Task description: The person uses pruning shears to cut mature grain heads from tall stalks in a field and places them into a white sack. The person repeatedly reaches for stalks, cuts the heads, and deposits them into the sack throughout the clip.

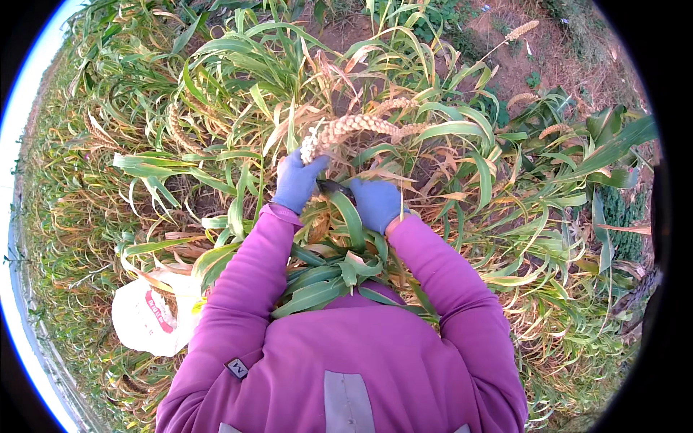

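Bunch [361, 128] of tan seed heads sits upper center in head view, just above the hands, arching from the left hand over to the right. Left hand [294, 182], blue glove, clamped around its left end; whitish bits show just over the glove. Right hand [378, 206], same glove, lower and to the right, back of hand up, curled tight on dark tool [334, 187]. Tool sticks out leftward into the gap between hands, its end close by left hand; contact there, can't tell. Hands near each other, not touching.

Purple sleeves [249, 267] on both arms, purple top [310, 361] with gray strip [348, 400] down the middle. Broad green leaves [315, 296] in front of chest, between forearms. White bag [137, 317] with red print, left of left forearm, among plants. Yellow-green stalks and leaves all round. Single seed heads: one upper right [521, 30] over brown soil [491, 25], another at left [175, 128], drooping. Bright sky [29, 94] along left rim.
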A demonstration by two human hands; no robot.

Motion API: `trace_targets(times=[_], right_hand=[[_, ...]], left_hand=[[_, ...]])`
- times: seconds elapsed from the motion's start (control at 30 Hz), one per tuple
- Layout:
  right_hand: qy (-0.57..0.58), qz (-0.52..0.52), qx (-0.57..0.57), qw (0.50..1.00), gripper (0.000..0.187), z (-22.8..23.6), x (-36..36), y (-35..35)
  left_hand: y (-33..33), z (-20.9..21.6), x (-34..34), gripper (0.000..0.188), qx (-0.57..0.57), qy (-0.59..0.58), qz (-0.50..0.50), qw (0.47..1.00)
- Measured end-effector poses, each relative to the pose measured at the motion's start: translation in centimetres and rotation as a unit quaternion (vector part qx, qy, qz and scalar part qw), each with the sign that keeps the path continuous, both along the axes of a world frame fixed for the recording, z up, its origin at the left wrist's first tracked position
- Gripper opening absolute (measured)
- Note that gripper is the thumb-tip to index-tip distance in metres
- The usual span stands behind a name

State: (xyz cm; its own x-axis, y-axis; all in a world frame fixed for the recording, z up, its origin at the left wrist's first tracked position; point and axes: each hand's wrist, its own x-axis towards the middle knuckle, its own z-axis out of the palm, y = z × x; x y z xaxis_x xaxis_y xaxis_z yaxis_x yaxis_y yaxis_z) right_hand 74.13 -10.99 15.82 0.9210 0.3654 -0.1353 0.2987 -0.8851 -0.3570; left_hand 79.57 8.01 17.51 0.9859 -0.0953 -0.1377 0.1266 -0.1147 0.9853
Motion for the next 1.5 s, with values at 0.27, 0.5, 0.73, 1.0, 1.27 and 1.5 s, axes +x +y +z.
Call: trace_targets(times=[0.27, 0.5, 0.73, 1.0, 1.27, 1.5], right_hand=[[0.009, -0.034, 0.052, 0.998, 0.030, 1.0, -4.6, -5.6], [0.017, -0.084, 0.072, 0.994, 0.036, -0.8, -9.0, -12.5], [0.014, -0.085, 0.007, 0.996, 0.046, -3.1, -9.4, -13.4], [0.002, -0.085, -0.026, 0.996, 0.059, -6.3, -13.3, -16.6], [0.019, -0.043, -0.014, 0.999, 0.035, 1.9, -15.5, 1.7], [-0.111, -0.160, 0.194, 0.962, 0.034, -5.5, -11.7, 0.9]], left_hand=[[15.9, 12.1, -7.7, 0.018, -0.082, -0.265, 0.302, 0.912], [34.3, 12.7, -24.6, 0.017, -0.010, -0.256, 0.619, 0.743], [52.7, -5.5, -38.6, 0.025, -0.237, -0.140, 0.658, 0.701], [53.3, -7.3, -35.4, 0.045, 0.000, -0.002, 0.597, 0.802], [34.6, 11.0, -18.9, 0.024, -0.082, -0.237, 0.327, 0.911], [7.5, 21.5, -11.9, 0.021, 0.070, -0.407, -0.331, 0.848]])
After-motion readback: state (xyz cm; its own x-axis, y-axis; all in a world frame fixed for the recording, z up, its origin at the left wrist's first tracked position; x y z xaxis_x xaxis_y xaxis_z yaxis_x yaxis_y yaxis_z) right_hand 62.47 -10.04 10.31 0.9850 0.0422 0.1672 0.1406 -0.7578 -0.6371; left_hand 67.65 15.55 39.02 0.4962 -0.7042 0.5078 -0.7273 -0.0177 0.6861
